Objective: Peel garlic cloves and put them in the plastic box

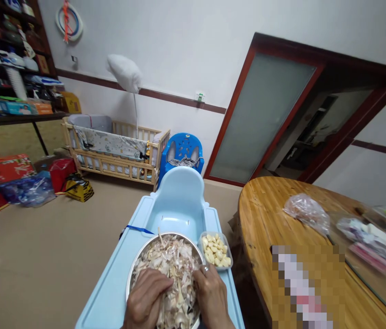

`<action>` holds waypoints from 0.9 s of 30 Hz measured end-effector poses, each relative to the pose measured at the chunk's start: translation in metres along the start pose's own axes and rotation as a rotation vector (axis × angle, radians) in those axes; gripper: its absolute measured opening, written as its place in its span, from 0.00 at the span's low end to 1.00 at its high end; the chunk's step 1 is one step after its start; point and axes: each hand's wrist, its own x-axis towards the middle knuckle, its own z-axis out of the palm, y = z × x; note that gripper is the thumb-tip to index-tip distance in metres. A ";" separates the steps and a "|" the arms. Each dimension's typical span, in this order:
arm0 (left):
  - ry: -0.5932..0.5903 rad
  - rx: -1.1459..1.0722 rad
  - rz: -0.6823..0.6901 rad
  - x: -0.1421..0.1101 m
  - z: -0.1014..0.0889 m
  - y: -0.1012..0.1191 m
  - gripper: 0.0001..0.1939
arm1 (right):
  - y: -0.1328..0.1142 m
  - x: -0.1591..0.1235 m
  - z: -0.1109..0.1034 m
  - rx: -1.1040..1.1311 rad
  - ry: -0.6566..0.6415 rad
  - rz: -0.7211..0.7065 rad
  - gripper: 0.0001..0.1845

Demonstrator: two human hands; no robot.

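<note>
A round metal bowl (130, 273) heaped with papery garlic skins (175, 256) rests on a light-blue high chair tray (105, 292). My left hand (146, 294) reaches over the left side of the bowl, fingers curled together against the skins; whatever they hold is hidden. At the bowl's right edge, my right hand (211, 292), with a ring on one finger, has its fingers bent and closed down into the skins, their tips out of sight. Close beyond the right hand, a clear plastic container of peeled garlic cloves (216, 250) stands on the tray.
A wooden table (257, 205) is at the right, bearing a plastic bag (307, 212). Ahead are a blue plastic chair (183, 146) and a wooden crib (117, 160). Boxes and bags (31, 189) lie on the floor at left, below crowded shelves (11, 64).
</note>
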 end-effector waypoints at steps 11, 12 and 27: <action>-0.001 -0.052 0.035 0.009 0.000 0.002 0.12 | -0.016 0.009 0.006 -0.147 -0.182 -0.094 0.15; -0.001 -0.055 0.042 0.009 0.000 0.001 0.12 | -0.015 0.008 0.004 -0.144 -0.180 -0.090 0.15; 0.008 -0.051 -0.055 0.010 0.015 -0.004 0.11 | -0.001 0.003 -0.012 0.229 -0.005 -0.148 0.18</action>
